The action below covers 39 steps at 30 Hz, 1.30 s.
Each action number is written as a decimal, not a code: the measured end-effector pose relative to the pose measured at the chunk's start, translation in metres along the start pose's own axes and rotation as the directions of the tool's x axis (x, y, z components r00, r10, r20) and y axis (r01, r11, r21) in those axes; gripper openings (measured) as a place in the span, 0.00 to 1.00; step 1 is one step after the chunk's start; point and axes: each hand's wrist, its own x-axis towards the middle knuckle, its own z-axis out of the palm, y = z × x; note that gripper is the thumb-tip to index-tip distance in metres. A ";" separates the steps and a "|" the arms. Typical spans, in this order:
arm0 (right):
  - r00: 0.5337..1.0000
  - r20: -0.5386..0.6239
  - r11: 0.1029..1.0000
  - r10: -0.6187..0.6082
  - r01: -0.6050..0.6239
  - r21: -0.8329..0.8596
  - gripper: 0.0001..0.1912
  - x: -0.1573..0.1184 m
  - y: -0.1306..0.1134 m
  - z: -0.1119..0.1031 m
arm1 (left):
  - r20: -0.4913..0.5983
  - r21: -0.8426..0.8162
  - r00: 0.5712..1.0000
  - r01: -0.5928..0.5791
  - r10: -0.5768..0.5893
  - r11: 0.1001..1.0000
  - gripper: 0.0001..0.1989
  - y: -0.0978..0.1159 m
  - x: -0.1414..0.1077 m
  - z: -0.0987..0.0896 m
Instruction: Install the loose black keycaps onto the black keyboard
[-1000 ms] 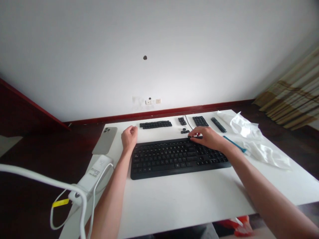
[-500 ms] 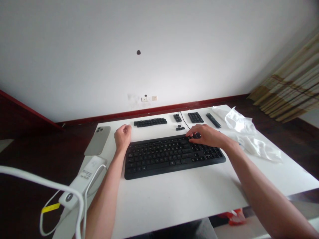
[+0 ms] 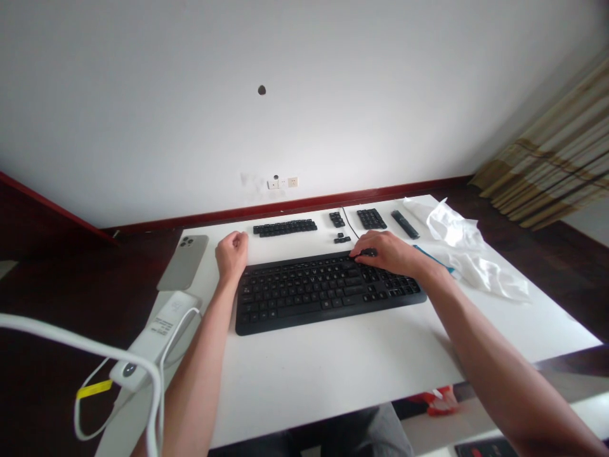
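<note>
A black keyboard lies on the white table. Toward its right end, pale outlines show where some keys look to be off. My left hand is curled closed at the keyboard's far left corner; what its fingers hold, if anything, is hidden. Over the far edge of the keyboard, right of its middle, my right hand is closed with thumb and fingers around a small dark thing too hidden to name. Behind the keyboard, loose black keycaps lie in groups: a long double row, small clusters and a block.
A phone and a white power strip with a looping cable are at left. A dark narrow object and crumpled white plastic lie at right. A thin black cord runs behind the keyboard.
The whole view has shifted slightly, so the table sits a little higher. My right hand has moved slightly left along the keyboard's far edge; a blue strip now shows beside the right forearm.
</note>
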 end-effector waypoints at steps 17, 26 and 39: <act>0.996 -0.083 0.997 0.038 -0.032 0.070 0.08 0.001 0.000 0.005 | -0.004 0.005 1.000 0.010 -0.010 1.000 0.18 0.000 0.001 0.000; 1.000 -0.022 1.000 0.000 0.001 0.024 0.08 0.002 -0.001 0.005 | -0.004 -0.001 1.000 0.016 -0.016 1.000 0.18 0.001 0.000 0.000; 0.999 -0.028 0.999 0.021 -0.022 -0.028 0.08 0.003 -0.001 0.006 | 0.004 0.018 1.000 0.014 -0.014 1.000 0.17 0.001 0.000 0.000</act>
